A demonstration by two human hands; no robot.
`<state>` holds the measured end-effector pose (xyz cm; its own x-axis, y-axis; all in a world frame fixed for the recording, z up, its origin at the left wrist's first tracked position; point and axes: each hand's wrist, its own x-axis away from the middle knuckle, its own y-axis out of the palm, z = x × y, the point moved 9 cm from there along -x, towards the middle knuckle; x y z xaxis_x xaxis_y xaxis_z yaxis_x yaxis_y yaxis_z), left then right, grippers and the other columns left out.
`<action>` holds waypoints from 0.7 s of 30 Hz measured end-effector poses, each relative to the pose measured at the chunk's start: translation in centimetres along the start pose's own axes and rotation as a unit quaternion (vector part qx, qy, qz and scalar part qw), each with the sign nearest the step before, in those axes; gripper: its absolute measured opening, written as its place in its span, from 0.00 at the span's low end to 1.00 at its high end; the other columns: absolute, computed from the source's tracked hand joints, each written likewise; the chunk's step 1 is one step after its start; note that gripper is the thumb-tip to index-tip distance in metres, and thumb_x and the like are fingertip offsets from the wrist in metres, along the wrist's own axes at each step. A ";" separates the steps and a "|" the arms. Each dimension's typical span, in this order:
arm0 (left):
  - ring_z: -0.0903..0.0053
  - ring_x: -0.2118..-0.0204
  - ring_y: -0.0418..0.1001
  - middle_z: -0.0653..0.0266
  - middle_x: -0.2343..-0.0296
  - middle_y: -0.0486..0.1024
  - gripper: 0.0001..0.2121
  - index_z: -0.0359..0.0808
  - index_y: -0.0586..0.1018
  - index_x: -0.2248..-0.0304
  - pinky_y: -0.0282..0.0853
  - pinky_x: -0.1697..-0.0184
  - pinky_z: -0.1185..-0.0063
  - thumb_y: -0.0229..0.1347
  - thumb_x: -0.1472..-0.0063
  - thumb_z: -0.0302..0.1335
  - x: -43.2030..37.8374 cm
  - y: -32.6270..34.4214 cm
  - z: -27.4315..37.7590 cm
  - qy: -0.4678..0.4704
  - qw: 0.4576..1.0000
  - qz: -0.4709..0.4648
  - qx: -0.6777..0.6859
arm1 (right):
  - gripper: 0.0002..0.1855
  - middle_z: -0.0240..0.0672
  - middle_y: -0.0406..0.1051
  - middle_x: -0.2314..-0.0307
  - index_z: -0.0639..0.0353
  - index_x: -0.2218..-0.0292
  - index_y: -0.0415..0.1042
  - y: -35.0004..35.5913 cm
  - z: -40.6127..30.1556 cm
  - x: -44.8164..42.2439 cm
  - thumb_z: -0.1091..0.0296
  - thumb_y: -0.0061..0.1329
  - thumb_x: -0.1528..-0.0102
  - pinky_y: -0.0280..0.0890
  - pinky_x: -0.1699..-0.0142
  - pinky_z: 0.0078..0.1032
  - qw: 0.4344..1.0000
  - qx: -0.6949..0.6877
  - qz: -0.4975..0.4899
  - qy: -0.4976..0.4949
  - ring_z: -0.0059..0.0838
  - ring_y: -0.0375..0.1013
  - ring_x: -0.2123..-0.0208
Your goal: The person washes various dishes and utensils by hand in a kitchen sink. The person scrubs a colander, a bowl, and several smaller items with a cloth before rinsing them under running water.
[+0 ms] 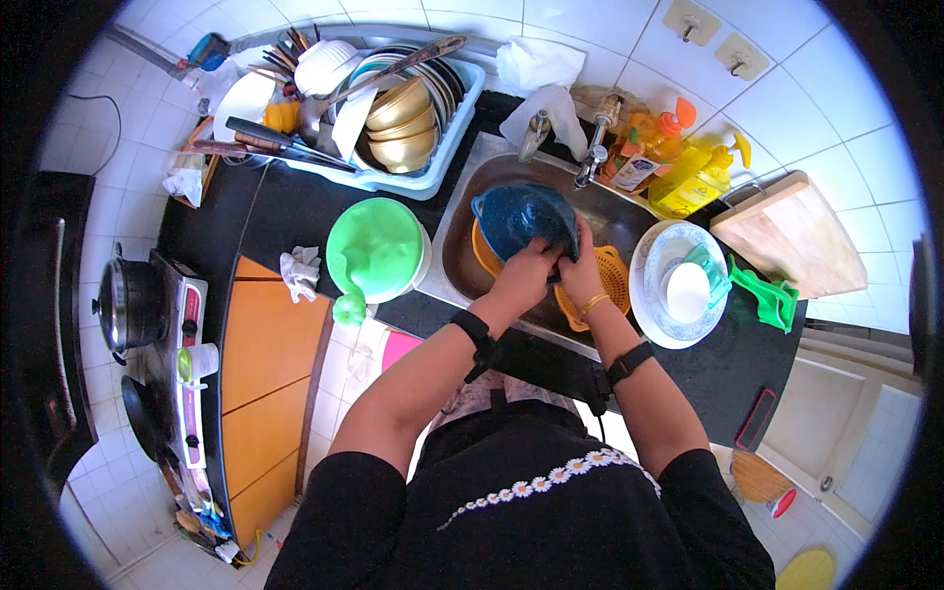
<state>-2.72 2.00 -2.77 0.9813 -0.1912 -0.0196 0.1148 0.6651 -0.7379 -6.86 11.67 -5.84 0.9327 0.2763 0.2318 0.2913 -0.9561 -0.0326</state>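
Observation:
A dark blue plastic basin (520,214) is tilted over the stainless steel sink (461,173). My right hand (582,265) grips its right edge, thumb and fingers around the rim. My left hand (527,273) is curled against the basin's near side, close to my right hand; its fingertips are partly hidden. Something small and dark shows between the two hands, too hidden to name. Under the basin, an orange plastic colander (608,276) rests in the sink, its holed side showing at the right. The metal faucet (590,166) stands behind the basin.
Left of the sink are a green-lidded container (376,243) and a crumpled cloth (300,273). A pale blue dish rack (435,184) holds bowls and utensils. On the right are stacked white bowls (649,310), a green peeler-like tool (771,299), soap bottles (682,181) and a wooden cutting board (796,236).

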 end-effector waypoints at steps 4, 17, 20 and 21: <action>0.56 0.58 0.73 0.52 0.58 0.72 0.19 0.40 0.75 0.50 0.71 0.57 0.65 0.50 0.43 0.24 1.2 -0.5 -1.3 0.063 0.984 -0.022 -0.167 | 0.44 0.48 0.55 0.41 0.55 0.36 0.46 -1.0 1.0 -0.5 0.91 0.38 0.53 0.48 0.34 0.30 0.993 0.092 -0.029 -0.064 0.45 0.55 0.38; 0.53 0.56 0.72 0.49 0.55 0.68 0.27 0.38 0.71 0.47 0.72 0.55 0.64 0.56 0.48 0.17 1.3 -0.4 1.4 -0.037 0.998 0.021 0.046 | 0.43 0.46 0.59 0.44 0.53 0.37 0.49 -1.2 1.2 -0.4 0.92 0.36 0.53 0.51 0.36 0.31 0.999 -0.004 0.036 -0.004 0.41 0.58 0.40; 0.54 0.58 0.73 0.51 0.57 0.69 0.24 0.40 0.72 0.48 0.73 0.58 0.64 0.54 0.46 0.19 2.0 0.0 0.6 0.010 1.000 0.015 -0.008 | 0.43 0.45 0.60 0.44 0.54 0.37 0.49 -1.3 1.6 -0.6 0.92 0.36 0.53 0.51 0.36 0.31 1.000 -0.005 0.022 -0.009 0.40 0.58 0.40; 0.55 0.59 0.73 0.52 0.58 0.70 0.23 0.40 0.72 0.48 0.73 0.59 0.65 0.54 0.45 0.19 2.3 -0.2 0.0 0.025 0.999 -0.001 -0.039 | 0.43 0.45 0.60 0.44 0.54 0.37 0.49 -1.1 1.6 -0.7 0.93 0.36 0.53 0.51 0.35 0.31 1.000 0.003 0.010 -0.018 0.40 0.59 0.40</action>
<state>-0.50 1.44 -2.63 0.9719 -0.2303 -0.0497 0.1034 0.6064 -0.7884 -7.51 12.66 -7.50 0.9451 0.2607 0.1969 0.2738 -0.9609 -0.0420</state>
